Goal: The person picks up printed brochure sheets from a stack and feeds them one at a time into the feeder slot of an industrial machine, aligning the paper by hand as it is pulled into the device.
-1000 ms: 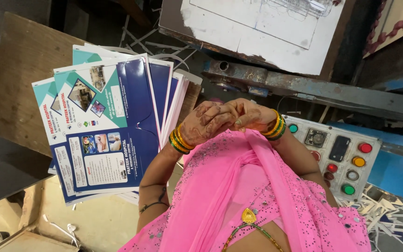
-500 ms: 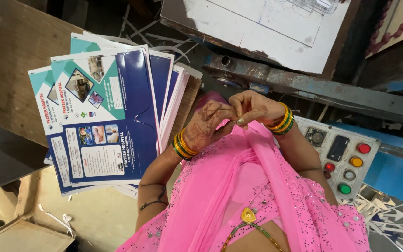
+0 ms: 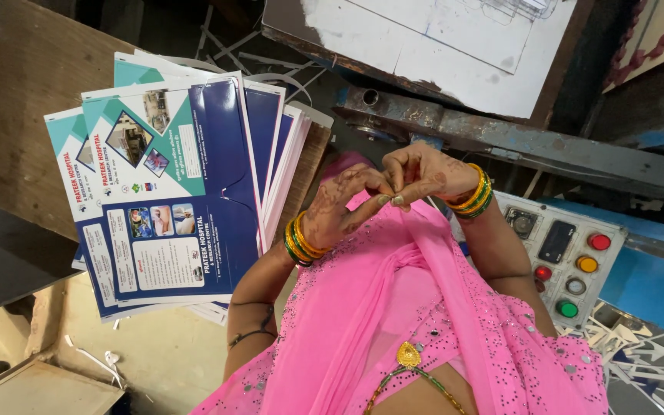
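At the centre of the frame, the left hand (image 3: 340,211) and the right hand (image 3: 424,173) are brought together above the pink garment (image 3: 393,307), fingertips pinched and touching; whether anything small is held between them cannot be told. A fanned stack of blue and teal printed folders (image 3: 186,184) is laid on the wooden bench (image 3: 24,115) at the left. A control panel (image 3: 570,253) with coloured buttons is seen at the right.
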